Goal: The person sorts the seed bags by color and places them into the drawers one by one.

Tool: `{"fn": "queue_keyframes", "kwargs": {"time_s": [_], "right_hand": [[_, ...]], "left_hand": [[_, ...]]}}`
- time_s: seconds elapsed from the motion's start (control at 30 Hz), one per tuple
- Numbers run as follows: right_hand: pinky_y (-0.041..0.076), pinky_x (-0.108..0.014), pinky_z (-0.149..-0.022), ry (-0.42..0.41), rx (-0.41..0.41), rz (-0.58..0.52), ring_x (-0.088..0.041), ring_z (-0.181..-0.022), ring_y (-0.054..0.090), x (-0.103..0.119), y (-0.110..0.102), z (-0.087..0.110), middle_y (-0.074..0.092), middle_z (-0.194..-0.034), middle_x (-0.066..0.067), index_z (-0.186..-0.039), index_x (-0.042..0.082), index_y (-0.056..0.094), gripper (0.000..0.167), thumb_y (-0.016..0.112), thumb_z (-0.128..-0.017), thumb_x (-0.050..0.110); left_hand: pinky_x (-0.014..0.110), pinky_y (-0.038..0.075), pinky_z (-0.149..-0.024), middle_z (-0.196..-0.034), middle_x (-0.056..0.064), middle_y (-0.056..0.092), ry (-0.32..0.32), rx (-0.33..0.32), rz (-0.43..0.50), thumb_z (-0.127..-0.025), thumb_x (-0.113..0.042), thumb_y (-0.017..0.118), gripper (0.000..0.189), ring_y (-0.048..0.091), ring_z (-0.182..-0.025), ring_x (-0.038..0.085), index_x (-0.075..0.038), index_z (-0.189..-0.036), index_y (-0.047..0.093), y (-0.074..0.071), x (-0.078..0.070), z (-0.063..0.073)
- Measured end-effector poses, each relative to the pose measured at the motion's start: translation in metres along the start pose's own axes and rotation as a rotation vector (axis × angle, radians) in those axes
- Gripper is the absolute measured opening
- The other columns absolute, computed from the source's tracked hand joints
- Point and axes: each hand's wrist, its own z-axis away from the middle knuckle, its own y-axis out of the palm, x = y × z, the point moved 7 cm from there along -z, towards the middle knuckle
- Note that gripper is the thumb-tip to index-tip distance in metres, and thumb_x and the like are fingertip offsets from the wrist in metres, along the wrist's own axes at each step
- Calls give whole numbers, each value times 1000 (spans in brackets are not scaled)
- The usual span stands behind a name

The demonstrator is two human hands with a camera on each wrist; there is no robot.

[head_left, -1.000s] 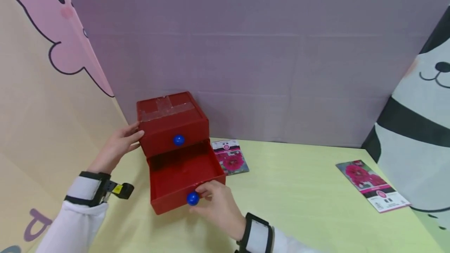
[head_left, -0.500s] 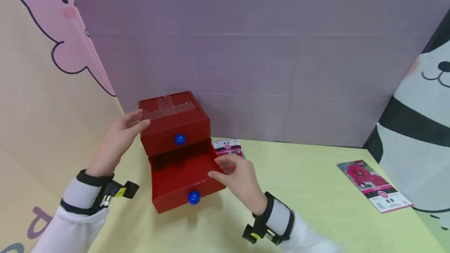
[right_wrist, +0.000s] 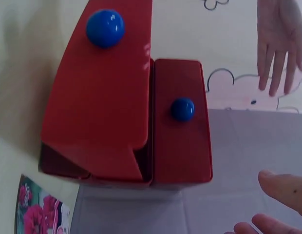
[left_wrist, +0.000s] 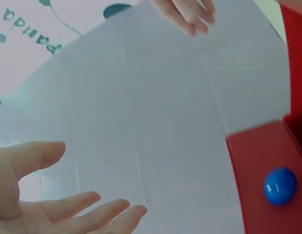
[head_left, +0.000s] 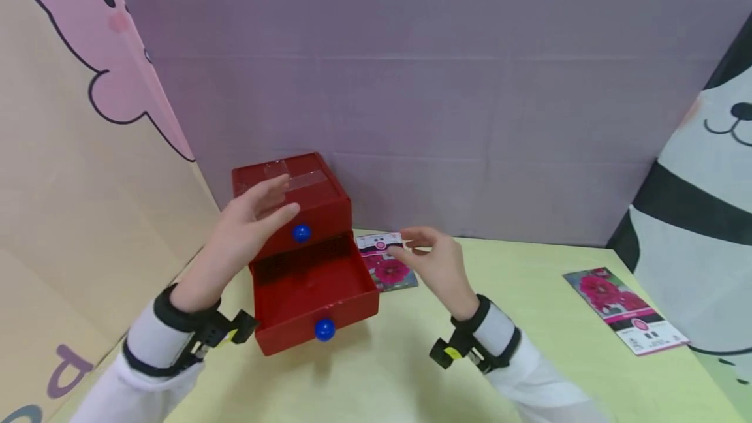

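A small red two-drawer box point(head_left: 335, 194) stands at the left back of the table. Its lower drawer point(head_left: 311, 279) is pulled out and holds nothing visible; the upper one is closed. Each drawer front bears a round blue knob point(head_left: 325, 329). My left hand point(head_left: 243, 224) hovers before the box's left front, fingers loosely extended and holding nothing. Beyond the drawer's right side, my right hand point(head_left: 437, 263) is raised with fingers and thumb apart. It is nearest to a flower-printed packet point(head_left: 390, 269) lying beside the box, partly covered by the fingertips in the head view.
Another flower packet point(head_left: 625, 311) lies on the right of the pale yellow-green table point(head_left: 505, 318). A grey-purple cloth backdrop point(head_left: 423, 96) rises directly behind. Side panels with a pink cartoon point(head_left: 88, 31) and a panda point(head_left: 705, 214) flank the table.
My right hand has let go of the lower knob and moved up and right, toward the nearer packet. My left hand has left the box's side and moved right, across its front.
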Motion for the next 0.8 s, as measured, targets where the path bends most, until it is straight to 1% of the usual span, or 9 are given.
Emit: {"fn": "queue_keyframes", "kwargs": {"time_s": [0.13,0.2,0.3,0.4,0.6,0.7,0.8], "right_hand": [[54,-33,-75,15,-13,23,-24,-87,61,-10,-10,-6,66,-101,-11,-106,2,65,36,75,-76,20],[54,-34,-74,26,-18,31,-24,-88,61,-15,-14,-8,66,-102,-12,-107,2,65,37,74,-76,20],[53,-34,-73,35,-29,48,-25,-87,61,-23,-20,-12,66,-103,-15,-108,1,64,38,74,-76,20],[53,-36,-74,55,-25,54,-26,-89,61,-33,-25,-15,65,-104,-17,-109,0,63,41,74,-76,21],[52,-38,-78,138,-5,59,-29,-94,61,-57,-32,-19,62,-109,-19,-112,-1,60,46,74,-76,23],[52,-38,-79,163,0,63,-30,-95,61,-66,-35,-20,62,-109,-20,-113,-1,60,46,73,-77,24],[52,-39,-80,182,4,69,-31,-97,61,-73,-38,-21,61,-110,-21,-114,-2,59,46,73,-78,23]], "left_hand": [[46,42,-93,-138,16,41,49,12,-5,-91,-24,56,58,42,-122,33,-5,-140,33,15,-13,3],[44,44,-91,-137,16,42,73,22,1,-90,-22,57,57,44,-122,33,-5,-139,35,24,-17,5],[43,45,-91,-136,15,43,92,45,12,-89,-19,58,56,44,-122,32,-5,-138,36,37,-21,6],[43,44,-92,-137,13,42,97,72,34,-89,-18,59,56,43,-123,31,-7,-138,37,51,-25,6],[41,40,-97,-140,9,41,101,125,92,-88,-21,60,57,41,-124,27,-8,-139,37,79,-28,9],[41,41,-97,-139,8,41,96,144,110,-88,-20,61,57,41,-125,27,-9,-139,37,90,-28,11],[42,43,-95,-138,7,43,95,152,106,-87,-20,62,57,43,-123,27,-10,-138,39,98,-27,14]]}}
